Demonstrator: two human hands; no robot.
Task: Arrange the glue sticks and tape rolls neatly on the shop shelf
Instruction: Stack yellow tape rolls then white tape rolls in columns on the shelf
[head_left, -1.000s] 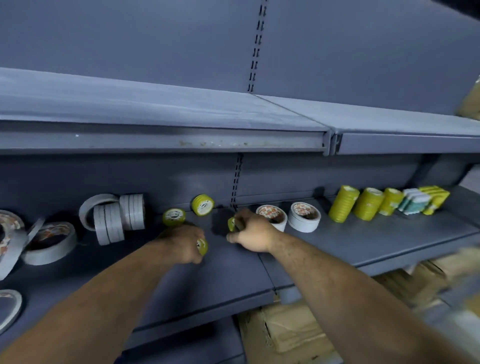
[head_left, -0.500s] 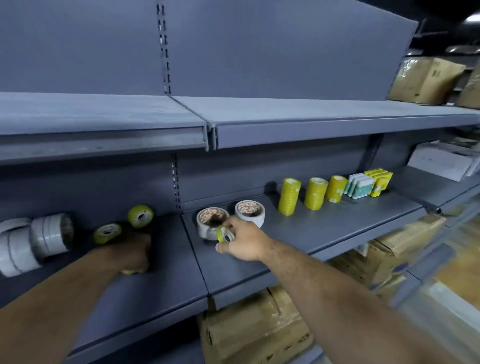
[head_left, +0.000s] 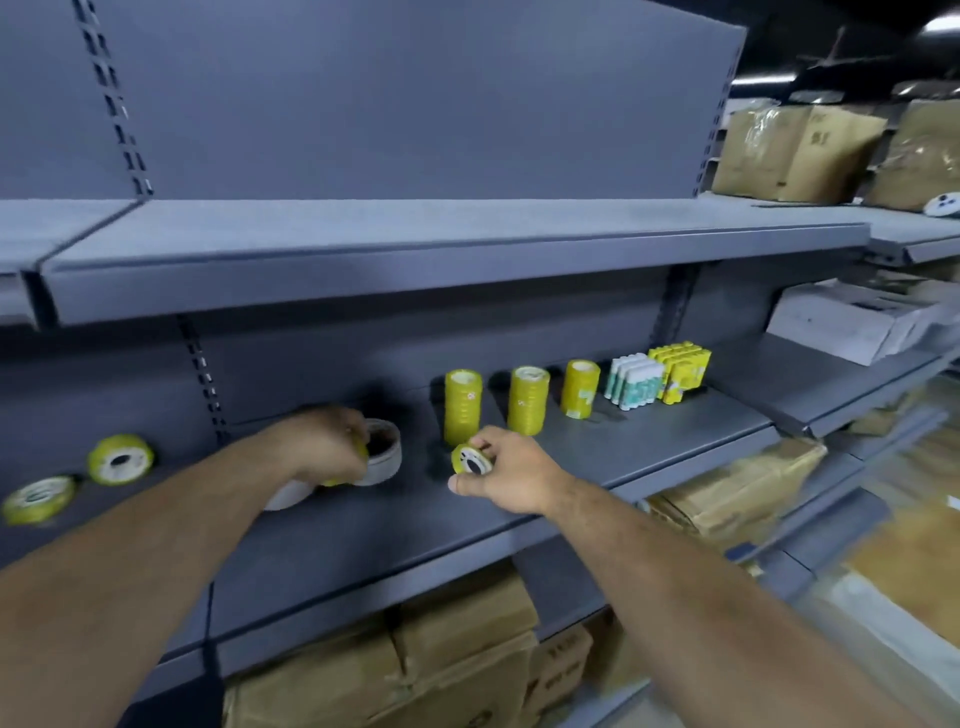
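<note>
My right hand (head_left: 506, 475) grips a small yellow tape roll (head_left: 471, 460) just in front of the leftmost of three upright yellow tape stacks (head_left: 463, 404) on the grey shelf (head_left: 649, 447). My left hand (head_left: 327, 444) holds another small yellow roll (head_left: 335, 480), mostly hidden under its fingers, against two wide white tape rolls (head_left: 383, 451). Two loose yellow rolls (head_left: 120, 460) lie further left. Packs of glue sticks (head_left: 635, 382), white-green and yellow, stand to the right of the stacks.
An upper shelf (head_left: 415, 244) overhangs the working shelf. Brown cardboard boxes (head_left: 457, 639) fill the level below and sit at the upper right. White boxes (head_left: 852, 325) rest on the neighbouring shelf at right.
Both hands have moved right along the shelf with their yellow rolls. The right hand has reached the first yellow stack, and the left hand has come up to the wide white rolls.
</note>
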